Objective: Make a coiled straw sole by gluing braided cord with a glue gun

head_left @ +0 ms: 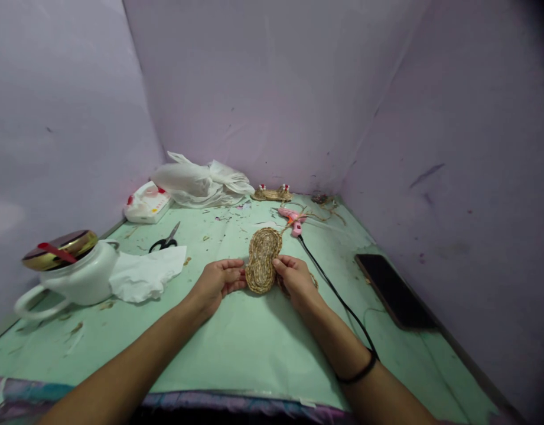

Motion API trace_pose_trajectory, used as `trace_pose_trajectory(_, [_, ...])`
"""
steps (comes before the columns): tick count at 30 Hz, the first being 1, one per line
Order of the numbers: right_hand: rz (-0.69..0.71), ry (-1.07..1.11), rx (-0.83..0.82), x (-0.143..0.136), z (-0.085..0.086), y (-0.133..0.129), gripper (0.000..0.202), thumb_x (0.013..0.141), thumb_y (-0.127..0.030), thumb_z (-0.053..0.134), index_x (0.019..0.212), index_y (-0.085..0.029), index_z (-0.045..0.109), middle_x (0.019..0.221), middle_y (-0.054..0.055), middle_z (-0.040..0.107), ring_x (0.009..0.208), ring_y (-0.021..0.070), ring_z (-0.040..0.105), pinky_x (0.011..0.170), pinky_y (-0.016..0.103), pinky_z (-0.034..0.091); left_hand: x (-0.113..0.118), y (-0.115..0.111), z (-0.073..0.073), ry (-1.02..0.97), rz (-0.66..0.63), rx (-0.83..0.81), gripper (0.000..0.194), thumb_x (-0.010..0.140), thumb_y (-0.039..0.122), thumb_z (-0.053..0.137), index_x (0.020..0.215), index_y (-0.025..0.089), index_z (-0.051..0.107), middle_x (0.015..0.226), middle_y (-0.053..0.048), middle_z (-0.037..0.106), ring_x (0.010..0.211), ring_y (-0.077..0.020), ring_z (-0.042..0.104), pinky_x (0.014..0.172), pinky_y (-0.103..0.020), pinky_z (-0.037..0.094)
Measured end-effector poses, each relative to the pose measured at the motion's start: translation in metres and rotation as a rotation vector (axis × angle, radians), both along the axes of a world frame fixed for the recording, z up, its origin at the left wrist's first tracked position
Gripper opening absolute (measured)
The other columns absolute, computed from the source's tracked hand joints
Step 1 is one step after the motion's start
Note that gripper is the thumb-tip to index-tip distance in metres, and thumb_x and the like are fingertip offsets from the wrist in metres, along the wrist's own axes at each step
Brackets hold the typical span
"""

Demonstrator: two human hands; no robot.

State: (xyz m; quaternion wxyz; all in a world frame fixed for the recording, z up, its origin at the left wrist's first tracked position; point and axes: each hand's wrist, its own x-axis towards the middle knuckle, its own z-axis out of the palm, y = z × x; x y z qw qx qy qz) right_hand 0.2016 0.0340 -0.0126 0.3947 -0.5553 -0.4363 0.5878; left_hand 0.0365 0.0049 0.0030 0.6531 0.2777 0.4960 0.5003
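Note:
A braided straw slipper sole (261, 260), narrowed at its waist and coiled in rows, is held upright just above the table. My right hand (296, 277) pinches its right edge between thumb and fingers. My left hand (225, 277) has its fingers stretched out, the tips at the sole's lower left edge. A loop of the braid shows partly behind my right hand. Just beyond the sole lies a pink glue gun (292, 219) with a black cord (334, 289) running toward me along the right side.
At left stand a white teapot-like pot (83, 277) with a gold lid, crumpled tissue (150, 274) and scissors (166, 237). A tissue pack (147, 203), white plastic bag (205, 183) and another straw piece (272, 193) sit at the back. A phone (396, 292) lies by the right wall.

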Motion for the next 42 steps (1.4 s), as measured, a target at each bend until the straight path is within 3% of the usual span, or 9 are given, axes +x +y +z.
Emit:
trace_pose_trajectory(8, [0.003,0.042,-0.052,0.001,0.003,0.003,0.029,0.089,-0.031,0.054,0.113,-0.015,0.055,0.111,0.007,0.059,0.091,0.0192,0.061,0.076,0.038,0.052,-0.001,0.001,0.001,0.038,-0.03,-0.009,0.015,0.066,-0.001,0.058,0.078,0.007,0.062,0.073,-0.01,0.07,0.061,-0.0159,0.066,0.063,-0.025,0.055])
trace_pose_trajectory(13, [0.045,0.052,-0.061,-0.001,0.004,0.002,0.029,0.089,-0.031,0.054,0.113,-0.015,0.055,0.112,0.007,0.059,0.092,0.0193,0.06,0.077,0.039,0.052,0.001,0.0,0.002,0.032,-0.058,0.022,0.014,0.063,0.006,0.066,0.076,0.007,0.063,0.07,-0.009,0.069,0.063,-0.0171,0.066,0.063,-0.026,0.055])
trace_pose_trajectory(19, [0.143,0.055,-0.017,-0.008,0.005,-0.005,0.021,0.089,-0.029,0.054,0.102,-0.013,0.059,0.095,0.004,0.063,0.076,0.0141,0.062,0.066,0.031,0.053,0.004,-0.003,0.002,0.025,-0.071,0.058,0.026,0.05,0.015,0.079,0.07,0.009,0.063,0.062,-0.006,0.069,0.057,-0.0158,0.064,0.059,-0.026,0.052])
trace_pose_trajectory(27, [-0.088,-0.087,0.194,0.015,0.005,0.01,0.015,0.088,-0.026,0.055,0.093,-0.013,0.061,0.076,-0.001,0.061,0.058,0.0096,0.056,0.055,0.025,0.047,0.003,-0.003,0.005,0.063,-0.047,0.044,0.023,0.045,0.013,0.077,0.061,0.011,0.061,0.052,-0.001,0.065,0.046,-0.0121,0.058,0.048,-0.022,0.046])
trace_pose_trajectory(30, [-0.162,-0.129,0.285,0.018,0.002,0.012,0.018,0.079,-0.02,0.056,0.093,-0.015,0.065,0.078,0.002,0.065,0.065,0.0143,0.059,0.062,0.028,0.047,0.004,-0.003,0.006,0.07,-0.05,0.038,0.021,0.044,0.012,0.075,0.059,0.012,0.06,0.05,0.0,0.064,0.044,-0.0111,0.056,0.046,-0.021,0.044])
trace_pose_trajectory(35, [-0.269,-0.201,0.445,0.017,0.007,0.007,0.035,0.068,-0.022,0.056,0.101,-0.013,0.064,0.098,0.01,0.066,0.084,0.0213,0.059,0.076,0.035,0.046,0.004,-0.002,0.006,0.073,-0.055,0.025,0.02,0.045,0.013,0.075,0.059,0.012,0.06,0.049,0.0,0.063,0.043,-0.0106,0.056,0.046,-0.022,0.044])
trace_pose_trajectory(42, [-0.258,-0.188,0.552,0.016,0.011,0.002,0.031,0.073,-0.032,0.055,0.097,-0.014,0.064,0.09,0.009,0.067,0.076,0.0197,0.059,0.073,0.035,0.046,0.001,-0.001,0.003,0.08,-0.092,0.022,0.022,0.046,0.015,0.075,0.062,0.012,0.061,0.052,-0.001,0.064,0.045,-0.0111,0.056,0.048,-0.022,0.044])
